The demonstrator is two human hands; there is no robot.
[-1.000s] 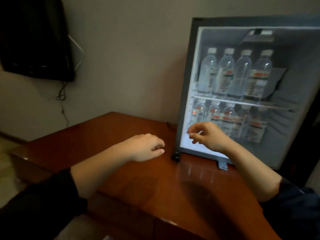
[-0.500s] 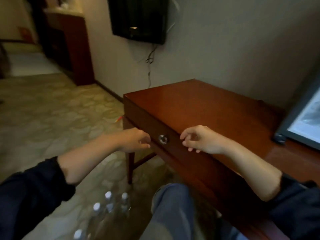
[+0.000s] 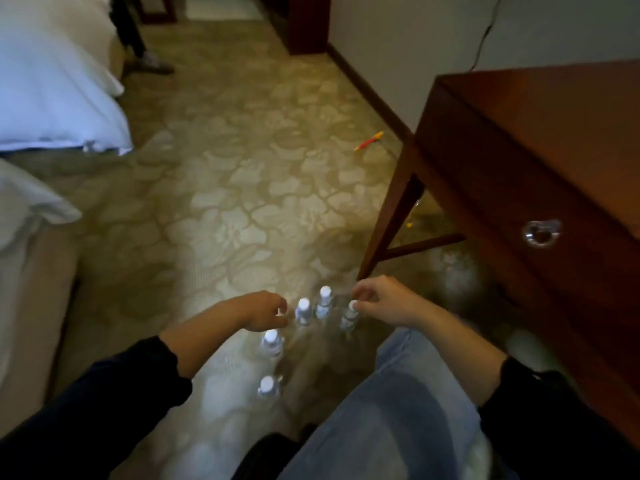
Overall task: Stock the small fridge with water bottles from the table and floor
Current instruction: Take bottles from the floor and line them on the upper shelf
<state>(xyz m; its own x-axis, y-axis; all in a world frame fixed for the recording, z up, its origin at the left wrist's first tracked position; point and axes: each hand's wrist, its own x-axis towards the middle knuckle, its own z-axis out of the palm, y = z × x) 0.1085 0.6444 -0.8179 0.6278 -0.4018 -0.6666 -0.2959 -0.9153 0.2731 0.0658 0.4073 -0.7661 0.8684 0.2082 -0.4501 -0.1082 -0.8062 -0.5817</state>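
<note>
Head camera view, looking steeply down at a beige carpet floor with a pale leaf pattern. Five small clear plastic water bottles with white caps stand upright on the carpet at about 6 o'clock in the frame, just ahead of the person's knee in faded blue jeans. Three of them form a loose row across, and two more, a nearer bottle and the nearest bottle, stand at 7 o'clock from that row. The right hand, on an arm in a dark sleeve, comes in from 4 o'clock with its fingers bent, its thumb tip and fingertips at the cap of the rightmost bottle. Motion blur hides whether it grips the cap or only touches it. The left hand comes in from 8 o'clock with loosely curled fingers and holds nothing. Its thumb points at the leftmost bottle of the row, just beside it. A dark reddish-brown wooden desk fills the frame from 1 to 4 o'clock, with a clear ring-shaped drawer pull on its front. A bed with white linen lies at 10 o'clock. A thin red and yellow stick, perhaps a pencil, lies on the carpet at 1 o'clock from the bottles, near the desk leg.
</note>
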